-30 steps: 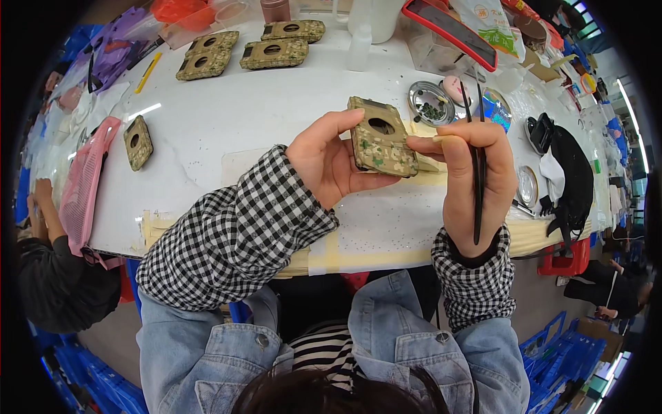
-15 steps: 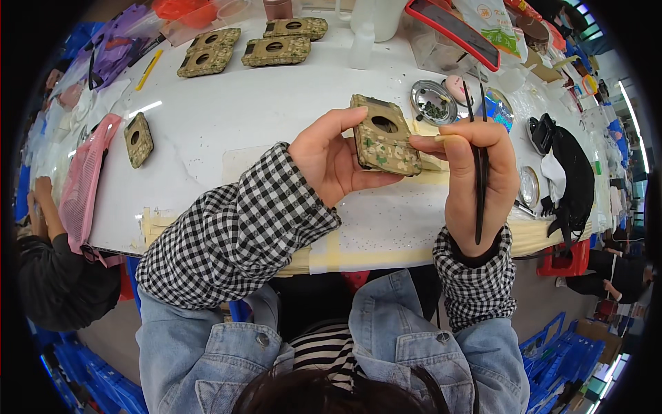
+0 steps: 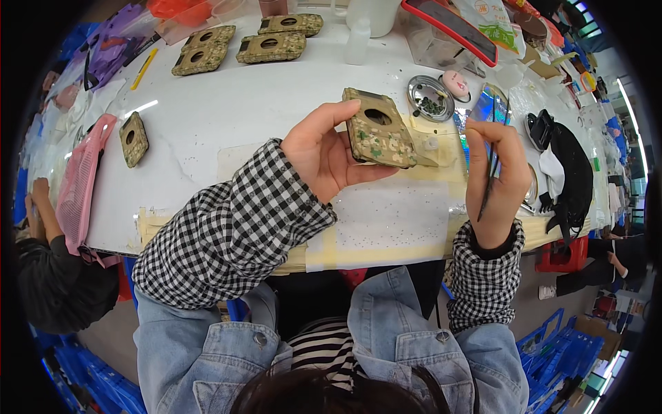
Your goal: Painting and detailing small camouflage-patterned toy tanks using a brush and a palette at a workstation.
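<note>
In my left hand (image 3: 318,148) is a camouflage-patterned case (image 3: 393,143) with an oval opening, tilted above the table. The thumb presses its upper left edge and the fingers support it from below. My right hand (image 3: 500,162), to the right of the case and apart from it, is closed around dark tweezers (image 3: 483,205); their prongs point away from me. Whether its thumb and forefinger also pinch something small is unclear. Beyond the case lies a round metal dish (image 3: 412,103) with small dark green pieces inside. A pale, small block (image 3: 431,143) sits just right of the case.
Several similar cases (image 3: 271,48) lie at the far left, and another case (image 3: 134,140) rests nearer. A red-framed phone (image 3: 452,31) leans on a clear box. Speckled white paper (image 3: 386,221) covers the near edge. A black pouch (image 3: 576,176) lies right, a pink mesh bag (image 3: 86,186) left.
My right hand has drawn away from the case toward the right, still with the tweezers. The pale stick seen at its fingertips no longer shows there. My left hand and the case have shifted slightly.
</note>
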The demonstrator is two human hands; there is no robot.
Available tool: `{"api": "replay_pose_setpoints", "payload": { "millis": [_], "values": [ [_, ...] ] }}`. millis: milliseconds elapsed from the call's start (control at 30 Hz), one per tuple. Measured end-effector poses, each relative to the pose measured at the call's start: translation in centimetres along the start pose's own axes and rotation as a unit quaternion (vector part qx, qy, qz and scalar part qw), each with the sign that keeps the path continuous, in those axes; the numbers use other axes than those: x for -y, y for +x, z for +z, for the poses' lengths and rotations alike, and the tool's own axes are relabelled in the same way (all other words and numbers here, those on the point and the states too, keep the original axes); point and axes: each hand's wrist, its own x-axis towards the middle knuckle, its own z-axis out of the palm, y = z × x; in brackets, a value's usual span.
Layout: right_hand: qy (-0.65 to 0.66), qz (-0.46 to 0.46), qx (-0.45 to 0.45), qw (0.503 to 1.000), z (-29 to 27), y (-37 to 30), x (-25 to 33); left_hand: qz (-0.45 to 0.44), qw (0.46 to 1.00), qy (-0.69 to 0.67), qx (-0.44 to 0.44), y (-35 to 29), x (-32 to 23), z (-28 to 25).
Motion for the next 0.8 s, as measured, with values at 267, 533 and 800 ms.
{"api": "replay_pose_setpoints", "payload": {
  "millis": [267, 533, 800],
  "values": [
    [-0.02, 0.005, 0.095, 0.995, -0.3, -0.8, -0.2, 0.02, 0.999, 0.025, -0.006, 0.2, 0.0, -0.2],
    [0.227, 0.201, 0.158, 0.94, -4.8, -5.6, 0.6, 0.022, 0.999, 0.041, 0.003, 0.1, 0.1, -0.3],
    [0.398, 0.355, 0.193, 0.824, -4.4, -9.8, 0.5, 0.026, 0.998, 0.055, -0.01, 0.2, 0.1, -0.4]
  ]
}}
